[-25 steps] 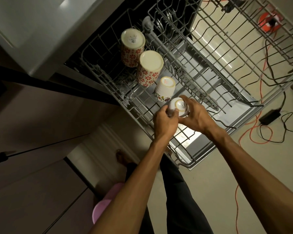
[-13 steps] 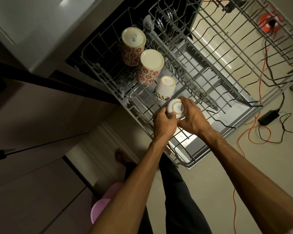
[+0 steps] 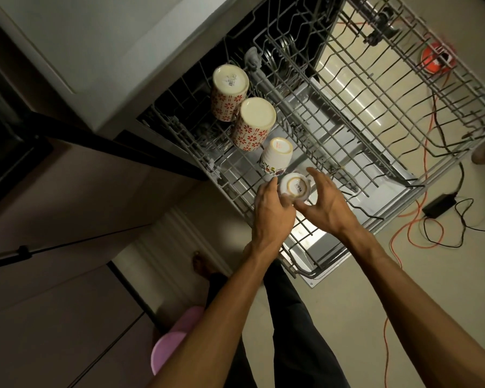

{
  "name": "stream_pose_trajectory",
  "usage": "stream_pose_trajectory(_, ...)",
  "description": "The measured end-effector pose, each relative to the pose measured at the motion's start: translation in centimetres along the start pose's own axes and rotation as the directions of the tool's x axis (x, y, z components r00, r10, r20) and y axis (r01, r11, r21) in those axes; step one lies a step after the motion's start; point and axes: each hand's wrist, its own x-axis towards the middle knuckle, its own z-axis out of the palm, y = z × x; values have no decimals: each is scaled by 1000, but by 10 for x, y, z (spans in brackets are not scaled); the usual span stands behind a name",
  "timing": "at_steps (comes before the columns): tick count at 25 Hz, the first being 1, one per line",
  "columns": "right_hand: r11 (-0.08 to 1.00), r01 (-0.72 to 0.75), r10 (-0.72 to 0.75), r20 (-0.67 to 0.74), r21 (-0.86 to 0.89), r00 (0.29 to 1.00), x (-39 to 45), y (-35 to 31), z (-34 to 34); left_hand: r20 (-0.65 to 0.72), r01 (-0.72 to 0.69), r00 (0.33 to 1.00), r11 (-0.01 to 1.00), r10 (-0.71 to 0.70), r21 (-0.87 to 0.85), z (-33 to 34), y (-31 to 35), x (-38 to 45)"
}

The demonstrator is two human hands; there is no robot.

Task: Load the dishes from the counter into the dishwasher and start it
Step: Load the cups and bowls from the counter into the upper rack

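Right fingers (image 3: 311, 172) released cup (image 3: 295, 186), flanking it.

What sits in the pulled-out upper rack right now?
Four upside-down cups in a row: two red-flowered mugs, a white floral cup and a small white cup between both hands. Their insides cannot be seen.

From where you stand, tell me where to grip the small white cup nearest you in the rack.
Grip the small white cup round its side wall, coming down from above with fingers on opposite sides. It sits upside down, base ring up, so the rim is out of reach, and the floral cup crowds its far-left side.
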Motion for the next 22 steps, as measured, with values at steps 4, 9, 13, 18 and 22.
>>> stream_pose_trajectory(4, 1000, 14, -14, -78, -4, 997, -18, -23, -17, -53, -115, 991, 987, 122, 110, -22, 5, -18)
stream_pose_trajectory(9, 995, 99, -99, -124, -10, 987, -32, -59, -36, -123, -144, 980, 982, 160, 126, -53, 17, -35)
stream_pose_trajectory(13, 981, 192, -190, -171, -4, 967, -46, -94, -52, -174, -185, 965, 979, 197, 83, -80, 31, -52)
stream_pose_trajectory(18, 959, 284, -280, -208, -14, 937, -65, -137, -67, -220, -212, 950, 975, 221, 64, -118, 47, -80)
stream_pose_trajectory(22, 938, 346, -342, -191, -12, 920, -79, -170, -66, -288, -231, 930, 973, 228, 22, -144, 50, -101)
